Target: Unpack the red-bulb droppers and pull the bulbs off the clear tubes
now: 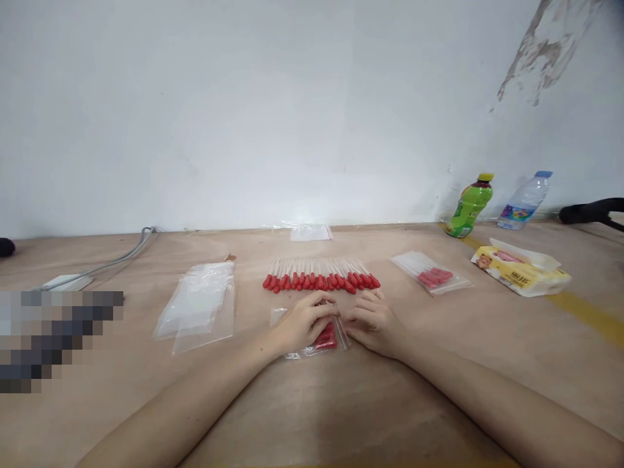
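Plastic makes up the clear bag (312, 349) that lies flat on the tabletop (273, 416), directly in front of the person, with red heads (327, 335) showing through its film. Its lined edge points right, probably so that both hands can reach that side. The left hand (312, 316) lies across the bag with bent fingers, apparently to keep the slippery film from sliding; whether its grip pinches the plastic or only presses on it, I cannot tell. The right hand (373, 322) rests at the lined edge, fingers curled and thumb toward the bag. Its grip is partly hidden, so I cannot tell whether it grasps the film or merely lies beside it.

Just beyond the hands runs a row of red-tipped sticks (322, 281), heads toward the person and pale shafts toward the wall (244, 117), perhaps laid side by side to make them easy to pick up. Farther left, a fanned pile of flat bags (199, 302) overlaps loosely, which would leave edges free to catch. To the right, a filled packet (429, 273) with red heads sits apart, seemingly to keep it separate from the loose sticks. Beyond it are a yellow tissue pack (521, 272), a green bottle (470, 208) and a clear bottle (526, 201).
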`<state>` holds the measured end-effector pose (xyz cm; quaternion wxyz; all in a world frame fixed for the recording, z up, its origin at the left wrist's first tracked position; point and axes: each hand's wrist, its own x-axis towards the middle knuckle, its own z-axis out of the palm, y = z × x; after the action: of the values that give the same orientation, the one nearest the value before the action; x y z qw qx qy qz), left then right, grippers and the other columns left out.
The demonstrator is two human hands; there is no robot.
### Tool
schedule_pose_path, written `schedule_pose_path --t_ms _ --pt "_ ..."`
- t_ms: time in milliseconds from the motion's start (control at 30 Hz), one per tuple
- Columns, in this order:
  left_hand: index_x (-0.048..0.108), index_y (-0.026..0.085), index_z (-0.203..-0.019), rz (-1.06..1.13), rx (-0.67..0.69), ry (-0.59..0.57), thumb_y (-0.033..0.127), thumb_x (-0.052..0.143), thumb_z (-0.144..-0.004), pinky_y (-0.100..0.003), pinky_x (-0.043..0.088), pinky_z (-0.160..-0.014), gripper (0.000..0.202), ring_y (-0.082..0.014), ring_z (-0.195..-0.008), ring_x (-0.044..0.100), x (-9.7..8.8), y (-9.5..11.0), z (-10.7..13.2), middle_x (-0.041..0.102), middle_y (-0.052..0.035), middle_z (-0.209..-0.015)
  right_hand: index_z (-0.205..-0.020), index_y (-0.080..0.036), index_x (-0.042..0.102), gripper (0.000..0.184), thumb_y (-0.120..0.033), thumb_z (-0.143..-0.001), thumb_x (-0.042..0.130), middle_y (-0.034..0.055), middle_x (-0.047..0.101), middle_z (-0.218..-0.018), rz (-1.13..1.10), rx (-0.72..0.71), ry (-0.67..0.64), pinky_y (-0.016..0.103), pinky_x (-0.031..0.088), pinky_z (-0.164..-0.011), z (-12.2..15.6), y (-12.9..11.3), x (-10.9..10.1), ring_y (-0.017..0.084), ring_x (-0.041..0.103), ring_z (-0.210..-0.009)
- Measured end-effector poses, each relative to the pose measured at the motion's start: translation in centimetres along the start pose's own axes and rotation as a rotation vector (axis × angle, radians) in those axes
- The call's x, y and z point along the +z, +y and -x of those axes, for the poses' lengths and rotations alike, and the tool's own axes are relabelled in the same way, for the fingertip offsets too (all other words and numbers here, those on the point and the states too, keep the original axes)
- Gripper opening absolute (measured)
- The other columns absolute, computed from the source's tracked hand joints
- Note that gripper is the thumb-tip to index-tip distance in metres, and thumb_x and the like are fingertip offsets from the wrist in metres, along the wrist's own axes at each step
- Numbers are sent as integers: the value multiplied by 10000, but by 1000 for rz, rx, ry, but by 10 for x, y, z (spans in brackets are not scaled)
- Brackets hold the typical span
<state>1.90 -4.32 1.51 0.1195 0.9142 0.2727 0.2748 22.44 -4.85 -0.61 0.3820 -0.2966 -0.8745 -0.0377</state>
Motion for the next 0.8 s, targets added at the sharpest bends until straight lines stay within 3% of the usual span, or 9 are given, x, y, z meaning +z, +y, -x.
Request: schedule_pose_path --t_ms 400,567,800 --pt "599 180 -936 -22 -6 22 120 402 -836 -282 464 -812 229 -150 -928 544 1 0 1 560 -66 -1030 -694 -227 609 103 -200 -780 559 -9 550 -637 39 -155 39 299 299 -657 -1 1 2 133 438 -664" --pt "604 185 -940 -23 -6 28 116 397 -839 -276 466 -819 241 -144 -933 554 1 1 0 576 -59 -1030 -764 -231 609 73 -203 -793 547 -7 568 -667 54 -153 16 302 301 -664 -1 1 3 135 453 -687" --pt "606 183 -941 -23 5 18 123 393 -842 -279 470 -824 242 -148 -936 571 1 2 -1 600 -57 -1025 -684 -220 587 111 -185 -779 542 -9 578 -666 52 -156 -17 310 301 -664 -1 2 3 141 458 -691"
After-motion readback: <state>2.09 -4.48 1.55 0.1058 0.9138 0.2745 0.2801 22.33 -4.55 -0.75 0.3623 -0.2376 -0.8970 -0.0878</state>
